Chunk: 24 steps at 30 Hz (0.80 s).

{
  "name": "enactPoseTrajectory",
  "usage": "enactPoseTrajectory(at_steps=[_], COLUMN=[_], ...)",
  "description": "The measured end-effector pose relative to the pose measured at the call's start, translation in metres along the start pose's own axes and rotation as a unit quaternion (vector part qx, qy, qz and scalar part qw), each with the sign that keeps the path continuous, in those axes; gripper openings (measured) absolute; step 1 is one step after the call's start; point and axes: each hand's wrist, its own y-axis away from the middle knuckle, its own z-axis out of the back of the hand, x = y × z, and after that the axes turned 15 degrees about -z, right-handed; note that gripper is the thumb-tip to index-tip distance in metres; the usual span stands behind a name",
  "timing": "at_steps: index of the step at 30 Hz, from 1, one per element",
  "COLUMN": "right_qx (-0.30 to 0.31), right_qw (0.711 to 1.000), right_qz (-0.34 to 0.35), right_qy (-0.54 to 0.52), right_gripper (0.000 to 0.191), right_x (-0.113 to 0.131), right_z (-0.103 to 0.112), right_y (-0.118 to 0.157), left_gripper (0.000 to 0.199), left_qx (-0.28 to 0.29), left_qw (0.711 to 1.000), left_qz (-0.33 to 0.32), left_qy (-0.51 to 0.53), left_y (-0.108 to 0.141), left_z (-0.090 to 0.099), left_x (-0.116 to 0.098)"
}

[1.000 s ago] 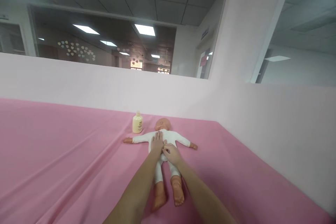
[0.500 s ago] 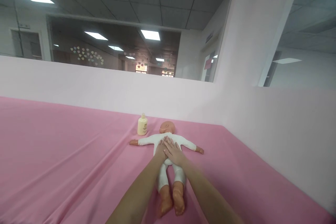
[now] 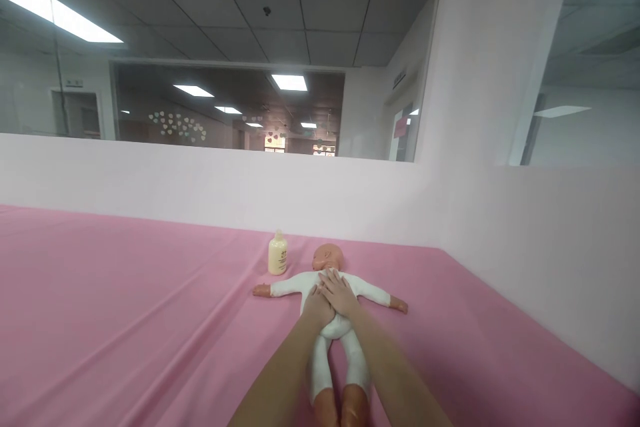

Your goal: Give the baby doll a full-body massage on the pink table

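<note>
My left hand and right hand lie flat, fingers extended, gripping nothing, on the torso of the baby doll, laid arms-out on the pink sheet, presumably for stability. The pale-yellow bottle stands beside its head, apparently clear of my grip.

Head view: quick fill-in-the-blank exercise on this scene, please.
The creased cloth under the white-clad baby doll is coloured ____.
In the picture, the cream, dark-printed bottle stands on the ____ side of the doll's head.
Of the bare left hand and right hand, the ____ one reaches nearer that head.
Missing: pink; left; right.
</note>
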Motion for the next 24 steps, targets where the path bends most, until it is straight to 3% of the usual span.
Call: enactPoseTrajectory(at_steps=[6, 11, 14, 18, 24], right_qx=[0.007, 0.007, -0.015, -0.031, -0.029], right_qw=[0.997, 0.987, 0.983, 0.988, 0.998], right_qz=[-0.081, -0.163, -0.185, -0.152, -0.027], right_qy=[0.015, 0.0, 0.0, 0.025, 0.04], right_gripper=[0.059, 0.064, 0.066, 0.061, 0.059], right_x=[-0.004, 0.0, 0.004, 0.005, 0.007], right_z=[-0.008, -0.007, -0.009, -0.01, 0.002], right_y=[0.004, 0.026, 0.044, 0.069, 0.103], left_gripper=[0.073, 0.071, 0.069, 0.067, 0.061], left_qx=[0.087, 0.088, 0.064, 0.039, -0.017], left_qw=[0.99, 0.971, 0.968, 0.967, 0.978], left_qz=[0.108, 0.222, 0.243, 0.25, 0.204], left_qy=[0.015, -0.004, -0.012, -0.01, -0.03], left_y=[-0.001, 0.002, 0.003, 0.003, 0.011], left_z=[0.016, 0.013, 0.006, 0.0, -0.002], left_x=[-0.018, -0.024, -0.023, -0.018, -0.015])
